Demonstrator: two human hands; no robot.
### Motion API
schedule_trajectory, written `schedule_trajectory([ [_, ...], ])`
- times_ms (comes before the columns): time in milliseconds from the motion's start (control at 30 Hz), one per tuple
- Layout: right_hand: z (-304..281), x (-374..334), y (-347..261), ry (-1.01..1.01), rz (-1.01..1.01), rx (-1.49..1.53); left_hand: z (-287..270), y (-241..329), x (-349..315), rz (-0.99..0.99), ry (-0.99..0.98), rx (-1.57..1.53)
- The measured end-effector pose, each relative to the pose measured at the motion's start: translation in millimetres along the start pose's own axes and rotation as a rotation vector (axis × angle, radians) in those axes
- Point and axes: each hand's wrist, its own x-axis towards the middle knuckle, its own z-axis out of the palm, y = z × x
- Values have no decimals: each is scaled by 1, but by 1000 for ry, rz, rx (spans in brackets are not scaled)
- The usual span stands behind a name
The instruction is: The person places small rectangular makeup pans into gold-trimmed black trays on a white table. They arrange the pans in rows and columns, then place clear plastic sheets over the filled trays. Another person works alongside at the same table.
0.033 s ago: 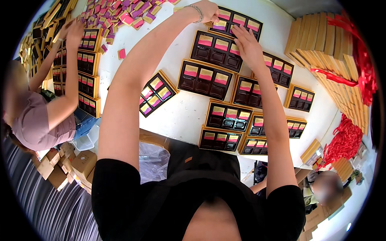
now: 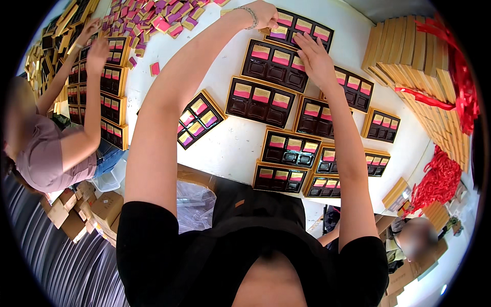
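Note:
A dark-trayed gift box (image 2: 307, 30) lies at the far side of the white table, holding pink-and-gold and purple-and-gold packets. At its left end my left hand (image 2: 262, 15) is closed, fingers curled down; what they grip, if anything, is hidden. My right hand (image 2: 318, 62) reaches over the box's near edge with fingers stretched out, the tips at a packet in the near row. Just nearer lies another box (image 2: 275, 65) with three packets in its far row and bare slots in front. A third similar box (image 2: 261, 102) sits below that one.
Several more part-filled boxes (image 2: 289, 148) spread toward the near edge. A tilted full box (image 2: 199, 118) lies left. Loose packets (image 2: 153, 15) are heaped far left. Gold lids (image 2: 404, 43) and red ribbons (image 2: 437, 176) are at right. A co-worker (image 2: 56, 148) works over stacked boxes at left.
The co-worker's nearer hand at the left has shifted slightly down over the stacked boxes. My own hands keep the same place and pose.

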Motion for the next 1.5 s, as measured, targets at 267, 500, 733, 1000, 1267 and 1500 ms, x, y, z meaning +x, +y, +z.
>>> schedule_trajectory([
  [267,14,46,-10,190,398,521,-7,22,-33,68,171,-273],
  [500,37,52,-20,365,237,126,-14,11,-60,-192,246,-1077],
  [733,-3,41,-47,378,734,1101,-10,62,-73,-165,424,-1469],
  [1000,-47,2,16,47,672,218,38,75,-81,42,439,143],
  [1267,-25,-29,-14,-114,224,-356,50,95,-92,-92,287,385],
  [1500,-21,-29,-7,-286,230,-500,53,97,-89,-127,277,344],
])
